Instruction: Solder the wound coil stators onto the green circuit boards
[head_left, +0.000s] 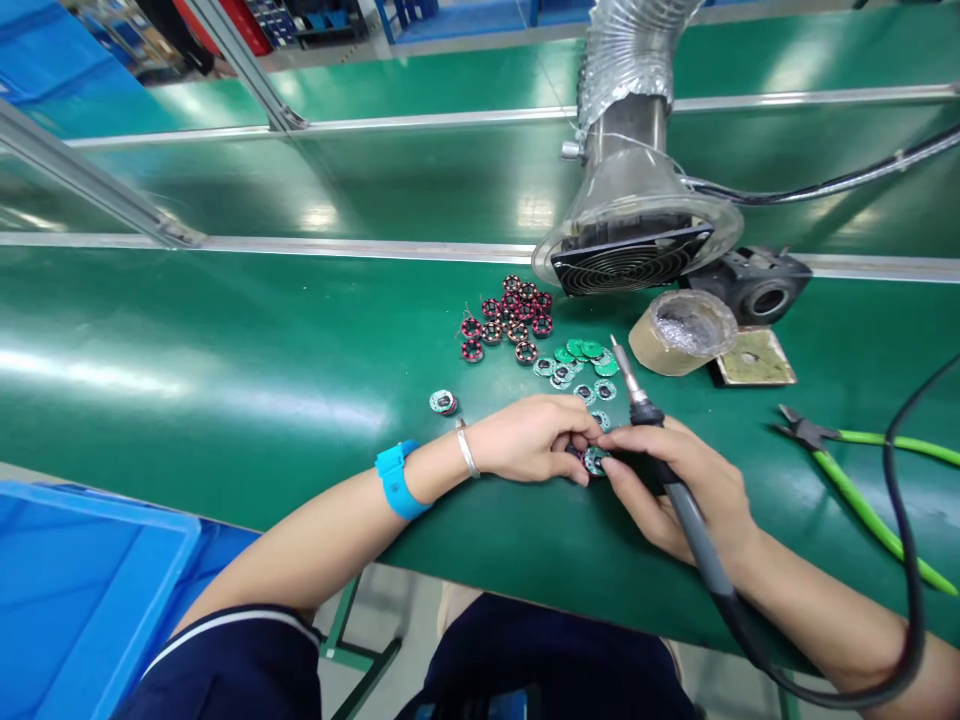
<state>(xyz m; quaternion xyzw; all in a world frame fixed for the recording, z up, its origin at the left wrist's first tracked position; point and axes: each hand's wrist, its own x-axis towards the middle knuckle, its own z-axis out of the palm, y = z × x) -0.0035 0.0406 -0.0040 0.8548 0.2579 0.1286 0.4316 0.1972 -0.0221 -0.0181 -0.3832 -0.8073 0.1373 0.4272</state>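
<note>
My left hand (544,438) is closed, thumb and fingers pinching a small round circuit board (596,460) with a bit of copper coil showing beside it. My right hand (686,485) is wrapped round a soldering iron (686,510), its tip pointing up and away from the board. The right thumb and forefinger also touch the board's edge. Beyond my hands lie loose round circuit boards (589,350), some green side up. Behind them is a cluster of wound coil rings (517,310). A coil ring with a board on top (443,402) sits alone, left of the others.
A fume extractor (634,255) with a foil duct hangs over the back. Below it stand a tub (671,335), a soldering iron stand (765,285) and a sponge tray (754,357). Green-handled cutters (840,460) lie right. The iron's cable (900,520) loops over my right forearm.
</note>
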